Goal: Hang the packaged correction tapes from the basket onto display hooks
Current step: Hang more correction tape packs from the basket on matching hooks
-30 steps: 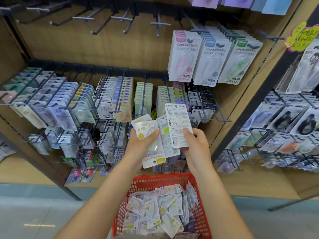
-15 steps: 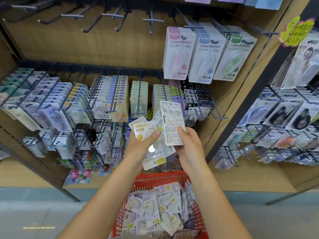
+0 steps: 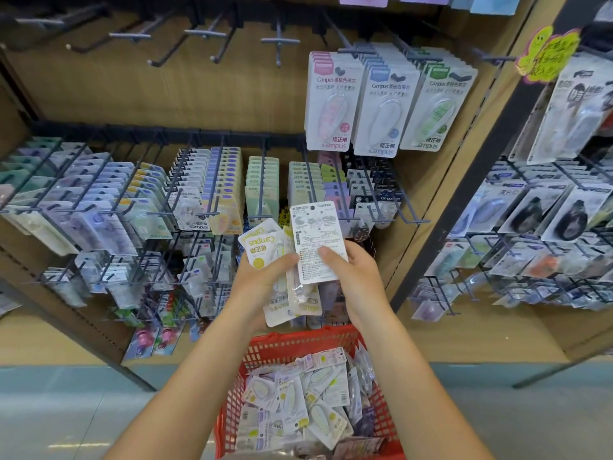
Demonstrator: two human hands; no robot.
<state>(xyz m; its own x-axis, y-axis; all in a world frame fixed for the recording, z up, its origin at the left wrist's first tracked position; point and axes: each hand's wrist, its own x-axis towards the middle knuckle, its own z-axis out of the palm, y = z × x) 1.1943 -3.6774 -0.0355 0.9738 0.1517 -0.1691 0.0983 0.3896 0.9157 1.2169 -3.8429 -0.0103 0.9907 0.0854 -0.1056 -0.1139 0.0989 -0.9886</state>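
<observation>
My left hand [image 3: 262, 280] grips a small stack of yellow-and-white correction tape packs [image 3: 262, 249], held upside down in front of the shelf. My right hand [image 3: 351, 277] pinches one pack [image 3: 315, 240] by its lower edge, printed back toward me, overlapping the stack. Below my arms stands the red basket [image 3: 292, 345], holding several more packs [image 3: 298, 396]. Display hooks [image 3: 212, 34] jut out bare along the top row at the left. The lower rows of hooks [image 3: 262, 184] are packed with hanging goods.
Three large Campus packs [image 3: 384, 104] in pink, blue and green hang at the upper right. A second rack [image 3: 544, 227] of dark and pastel tapes stands to the right behind a black post [image 3: 471, 180]. Wooden shelf base and grey floor lie below.
Both hands have drawn slightly closer together. The pack in my right hand now overlaps the left hand's stack more. The view has shifted a little.
</observation>
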